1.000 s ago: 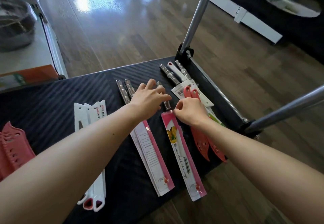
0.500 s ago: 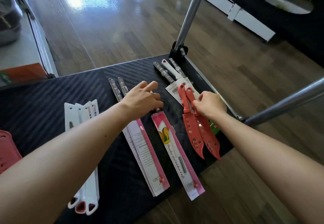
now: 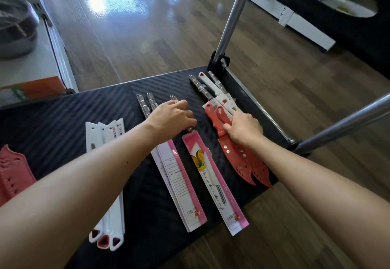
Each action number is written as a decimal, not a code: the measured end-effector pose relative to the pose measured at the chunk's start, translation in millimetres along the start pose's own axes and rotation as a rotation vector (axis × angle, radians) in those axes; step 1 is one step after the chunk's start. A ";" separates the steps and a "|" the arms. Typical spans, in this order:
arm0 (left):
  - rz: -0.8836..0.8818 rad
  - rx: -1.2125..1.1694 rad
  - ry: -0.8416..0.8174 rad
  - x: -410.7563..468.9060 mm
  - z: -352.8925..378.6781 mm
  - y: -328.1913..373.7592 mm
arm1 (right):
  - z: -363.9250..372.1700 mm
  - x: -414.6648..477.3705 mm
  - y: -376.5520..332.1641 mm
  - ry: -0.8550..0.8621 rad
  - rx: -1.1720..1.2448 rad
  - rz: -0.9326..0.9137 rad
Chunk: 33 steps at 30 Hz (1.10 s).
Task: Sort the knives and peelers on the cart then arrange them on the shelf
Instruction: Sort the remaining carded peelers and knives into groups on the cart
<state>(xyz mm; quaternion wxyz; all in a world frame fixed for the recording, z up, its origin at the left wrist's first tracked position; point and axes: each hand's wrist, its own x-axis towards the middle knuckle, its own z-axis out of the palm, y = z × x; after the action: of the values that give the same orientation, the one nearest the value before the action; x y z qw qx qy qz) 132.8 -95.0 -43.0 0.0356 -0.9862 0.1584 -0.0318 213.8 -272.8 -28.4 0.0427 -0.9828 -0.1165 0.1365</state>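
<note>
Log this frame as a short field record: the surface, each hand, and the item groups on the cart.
surface: black ribbed cart top
left hand: laid over the steel handle of the single pink-sleeved knife; grip hidden
right hand: grips the handles of two red knives
beside left hand: stacked pink-sleeved knives
left group: three white-sheathed knives
far corner: steel- and white-handled pieces
left edge: red sheaths

A grey pan (image 3: 14,34) and an orange box (image 3: 35,88) sit left; wood floor (image 3: 147,36) beyond.
</note>
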 end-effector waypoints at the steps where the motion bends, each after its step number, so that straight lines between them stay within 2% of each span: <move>1: 0.001 0.008 0.015 -1.3 -0.5 -1.4 | -0.1 -0.3 -3.4 0.002 -0.002 -0.029; 5: 0.025 0.007 0.076 -7.3 -9.2 -6.9 | -4.1 -2.2 -19.6 -0.001 -0.024 -0.143; 13: -0.026 0.026 -0.052 -30.5 -31.9 -27.4 | -11.5 -4.3 -60.3 0.021 0.266 -0.214; 20: -0.050 0.010 -0.092 -61.5 -29.5 -38.8 | -14.9 -15.7 -94.6 -0.037 0.351 -0.295; 24: -0.070 -0.029 -0.118 -69.7 -27.8 -39.4 | -11.5 -19.6 -107.3 -0.106 0.423 -0.303; 33: -0.102 -0.060 -0.139 -77.0 -15.0 -48.6 | -3.4 -16.9 -123.7 -0.142 0.627 -0.269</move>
<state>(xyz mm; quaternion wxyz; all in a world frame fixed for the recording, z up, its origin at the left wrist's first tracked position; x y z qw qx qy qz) 73.8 -25.6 -28.1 0.0154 -0.9934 0.1060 0.0399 172.0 -157.2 -6.5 0.3518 -0.8859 -0.2001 0.2267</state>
